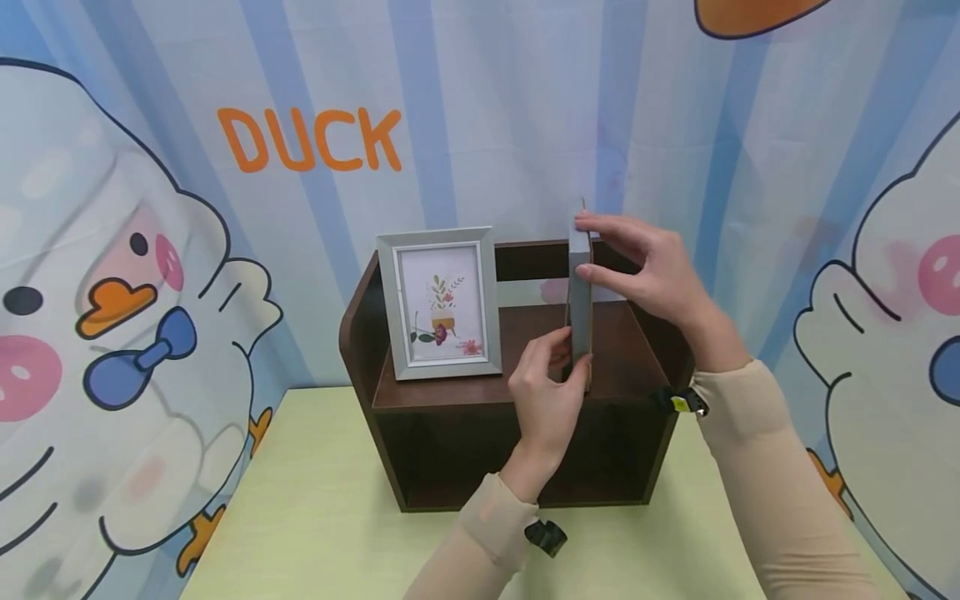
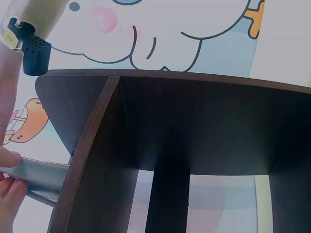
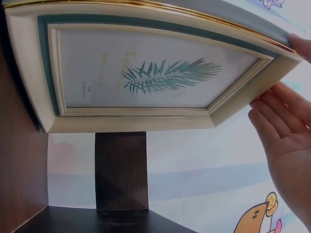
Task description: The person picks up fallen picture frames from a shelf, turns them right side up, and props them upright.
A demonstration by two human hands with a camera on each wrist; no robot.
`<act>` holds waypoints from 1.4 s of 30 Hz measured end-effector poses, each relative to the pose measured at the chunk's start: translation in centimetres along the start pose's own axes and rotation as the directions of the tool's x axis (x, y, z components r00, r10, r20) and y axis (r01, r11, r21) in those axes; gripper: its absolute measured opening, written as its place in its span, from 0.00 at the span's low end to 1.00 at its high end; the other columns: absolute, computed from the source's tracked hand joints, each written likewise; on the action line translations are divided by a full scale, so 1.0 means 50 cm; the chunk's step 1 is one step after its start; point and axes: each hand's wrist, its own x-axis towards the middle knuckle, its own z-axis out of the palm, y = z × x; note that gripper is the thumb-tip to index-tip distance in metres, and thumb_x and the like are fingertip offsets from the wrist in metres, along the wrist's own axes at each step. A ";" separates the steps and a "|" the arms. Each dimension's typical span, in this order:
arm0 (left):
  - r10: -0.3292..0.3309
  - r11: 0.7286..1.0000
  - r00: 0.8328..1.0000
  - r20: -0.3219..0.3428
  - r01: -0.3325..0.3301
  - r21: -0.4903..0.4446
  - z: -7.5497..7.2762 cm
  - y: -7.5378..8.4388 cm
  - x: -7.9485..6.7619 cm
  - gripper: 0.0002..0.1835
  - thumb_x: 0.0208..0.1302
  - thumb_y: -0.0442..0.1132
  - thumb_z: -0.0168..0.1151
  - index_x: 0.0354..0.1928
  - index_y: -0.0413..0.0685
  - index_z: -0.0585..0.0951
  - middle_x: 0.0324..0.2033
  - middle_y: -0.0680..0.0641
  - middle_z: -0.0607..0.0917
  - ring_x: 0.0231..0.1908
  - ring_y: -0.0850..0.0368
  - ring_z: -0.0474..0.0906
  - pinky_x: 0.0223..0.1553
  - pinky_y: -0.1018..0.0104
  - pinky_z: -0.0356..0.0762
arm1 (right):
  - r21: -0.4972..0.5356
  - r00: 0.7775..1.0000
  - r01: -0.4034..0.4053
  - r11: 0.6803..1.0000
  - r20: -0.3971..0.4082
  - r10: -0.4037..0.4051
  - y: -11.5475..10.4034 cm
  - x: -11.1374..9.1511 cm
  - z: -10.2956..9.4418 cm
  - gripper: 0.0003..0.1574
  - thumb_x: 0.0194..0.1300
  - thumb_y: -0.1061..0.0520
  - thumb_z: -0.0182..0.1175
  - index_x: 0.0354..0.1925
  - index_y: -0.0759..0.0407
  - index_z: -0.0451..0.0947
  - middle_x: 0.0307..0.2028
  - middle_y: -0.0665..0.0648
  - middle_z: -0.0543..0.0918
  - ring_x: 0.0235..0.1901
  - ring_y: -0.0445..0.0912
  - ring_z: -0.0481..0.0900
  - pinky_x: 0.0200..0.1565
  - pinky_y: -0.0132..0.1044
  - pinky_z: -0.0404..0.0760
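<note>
A picture frame [image 1: 580, 292] stands edge-on to the head view, on or just above the right part of a dark wooden shelf's upper board. Its front, with a green leaf print [image 3: 170, 77], cream border and gold edge, faces the right wrist view. My left hand [image 1: 549, 387] pinches the lower end between thumb and fingers; in the left wrist view that hand [image 2: 8, 191] is partly cut off. The upper part is held by my right hand [image 1: 651, 265], thumb on the near edge and fingers over the top. A silver picture frame [image 1: 442, 367] with a flower print stands on the left.
The dark brown shelf [image 1: 517, 404] has raised sides and an open lower compartment [image 1: 465, 458]. It stands on a pale yellow-green table [image 1: 315, 492]. Behind hangs a curtain [image 1: 517, 125] with duck drawings. Each wrist wears a small black camera strap [image 1: 545, 536].
</note>
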 end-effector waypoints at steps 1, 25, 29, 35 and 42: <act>-0.002 1.000 1.000 0.000 0.002 0.001 0.001 0.000 0.000 0.17 0.48 0.36 0.66 0.42 0.45 0.78 0.33 0.48 0.80 0.33 0.61 0.79 0.36 0.74 0.78 | 0.002 1.000 0.000 1.000 0.003 0.000 0.000 0.000 -0.001 0.29 0.49 0.67 0.64 0.52 0.65 0.72 0.53 0.62 0.74 0.55 0.50 0.70 0.57 0.38 0.67; -0.036 0.998 0.999 0.024 0.037 -0.058 0.010 0.003 -0.002 0.15 0.49 0.34 0.65 0.41 0.44 0.78 0.34 0.47 0.79 0.34 0.60 0.79 0.37 0.73 0.78 | -0.014 0.999 -0.017 1.000 0.042 0.017 -0.006 0.000 -0.010 0.29 0.51 0.67 0.62 0.54 0.65 0.71 0.55 0.61 0.73 0.55 0.50 0.70 0.56 0.41 0.68; -0.030 0.997 0.999 0.031 0.032 -0.075 0.009 0.000 -0.002 0.14 0.49 0.35 0.65 0.41 0.44 0.78 0.34 0.44 0.79 0.35 0.60 0.79 0.36 0.72 0.79 | 0.011 0.999 -0.012 1.000 0.032 0.011 -0.004 -0.001 -0.012 0.28 0.50 0.67 0.62 0.53 0.65 0.72 0.53 0.61 0.74 0.55 0.49 0.71 0.56 0.39 0.69; -0.062 0.992 0.998 0.021 0.064 -0.110 -0.002 -0.010 -0.001 0.14 0.49 0.35 0.66 0.40 0.42 0.78 0.35 0.46 0.79 0.35 0.58 0.79 0.37 0.69 0.79 | -0.006 0.999 -0.014 1.000 0.034 0.014 -0.005 -0.005 -0.013 0.28 0.51 0.65 0.63 0.53 0.64 0.72 0.54 0.60 0.74 0.55 0.47 0.71 0.55 0.37 0.69; -0.171 0.978 0.981 0.091 0.180 -0.103 -0.021 -0.021 -0.001 0.16 0.47 0.33 0.67 0.42 0.47 0.79 0.35 0.48 0.78 0.36 0.59 0.78 0.37 0.70 0.79 | -0.046 1.000 -0.001 0.999 0.023 0.002 -0.008 -0.008 -0.009 0.28 0.51 0.65 0.62 0.53 0.64 0.71 0.54 0.60 0.73 0.55 0.48 0.70 0.55 0.36 0.69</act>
